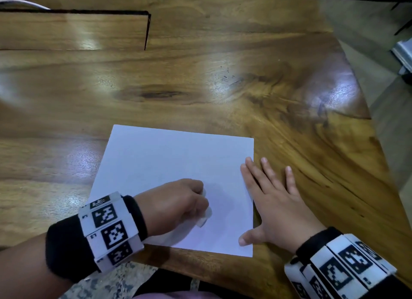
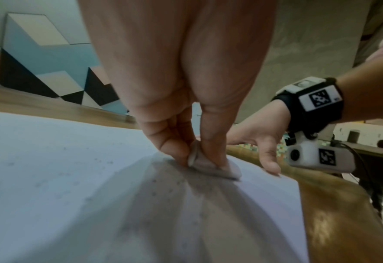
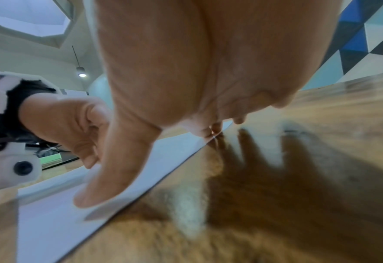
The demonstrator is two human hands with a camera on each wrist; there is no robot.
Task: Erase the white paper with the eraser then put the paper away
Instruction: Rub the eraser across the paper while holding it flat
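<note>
A white sheet of paper [image 1: 169,165] lies flat on the wooden table [image 1: 200,75], near its front edge. My left hand [image 1: 178,205] pinches a small white eraser [image 1: 203,220] and presses it onto the paper's near right part. In the left wrist view the eraser [image 2: 217,168] sits between thumb and fingers on the paper [image 2: 51,178], with grey crumbs scattered around. My right hand [image 1: 274,200] lies flat with spread fingers across the paper's right edge, thumb on the sheet. The right wrist view shows that thumb [image 3: 109,178] on the paper [image 3: 51,222].
A raised wooden panel with a dark edge [image 1: 146,31] stands at the back left of the table. The table's right edge [image 1: 365,111] curves away to the floor. Speckled floor shows below the front edge.
</note>
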